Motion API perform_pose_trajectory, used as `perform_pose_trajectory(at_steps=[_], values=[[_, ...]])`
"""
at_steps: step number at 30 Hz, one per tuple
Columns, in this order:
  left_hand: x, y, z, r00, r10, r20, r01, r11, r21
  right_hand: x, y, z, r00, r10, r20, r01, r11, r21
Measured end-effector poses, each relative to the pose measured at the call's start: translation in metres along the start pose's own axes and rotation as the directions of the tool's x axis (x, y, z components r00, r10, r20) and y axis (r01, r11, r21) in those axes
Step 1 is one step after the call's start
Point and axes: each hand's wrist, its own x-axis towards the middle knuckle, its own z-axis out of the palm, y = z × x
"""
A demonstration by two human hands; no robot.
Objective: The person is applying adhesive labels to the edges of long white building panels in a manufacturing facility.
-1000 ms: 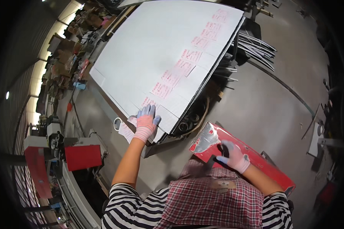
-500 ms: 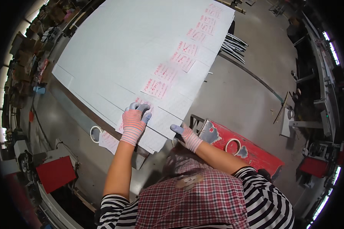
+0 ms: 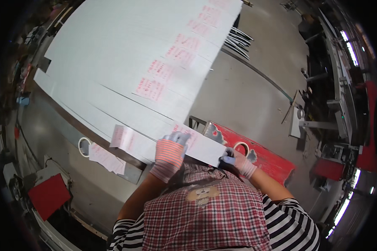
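My left hand (image 3: 171, 151), in a striped glove with grey fingertips, lies over a white panel (image 3: 207, 149), its fingers resting on the red-printed paper label (image 3: 184, 133) there. My right hand (image 3: 237, 161), gloved too, is closed on the right end of the same panel. That panel sticks out to the right from a large stack of white panels (image 3: 113, 54). A row of similar labels (image 3: 151, 85) runs up the stack's right side. Left of my left hand, a loose curled label (image 3: 124, 138) rests on the stack.
Paper labels (image 3: 107, 159) and a tape roll (image 3: 84, 147) lie at the stack's lower left edge. A worn red bench (image 3: 255, 154) stands at the right with another tape roll (image 3: 241, 148) on it. Metal strips (image 3: 238, 43) lie beyond the stack's right side.
The labelled panel under my hands has shifted right and toward me, out from the stack. Both hands have moved right, and a loose curled label now shows on the stack.
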Motion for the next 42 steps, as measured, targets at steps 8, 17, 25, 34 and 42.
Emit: perform_pose_trajectory(at_steps=[8,17,25,34,42], values=[[0.003,0.000,0.002,0.995,0.102,0.002,-0.102,0.995,-0.014,-0.047,-0.035,-0.098,0.751,-0.405,0.521,0.430,-0.299,-0.852],[-0.004,0.186,0.012,0.953,-0.285,-0.101,0.098,0.607,-0.789,-0.063,-0.085,-0.061,0.648,-0.653,0.393,0.753,0.469,-0.462],[-0.007,0.175,0.023,0.902,-0.409,-0.135,-0.015,0.285,-0.958,-0.065,-0.151,0.013,0.467,-0.730,0.499,0.673,-0.073,-0.736],[-0.082,0.049,0.105,0.634,-0.744,0.212,0.130,-0.168,-0.977,0.120,-0.240,0.083,0.819,0.138,0.557,0.565,-0.365,-0.740],[-0.059,-0.015,0.211,0.706,-0.684,-0.183,0.022,0.280,-0.960,0.050,-0.132,0.081,0.597,-0.688,0.413,0.564,-0.006,-0.826]])
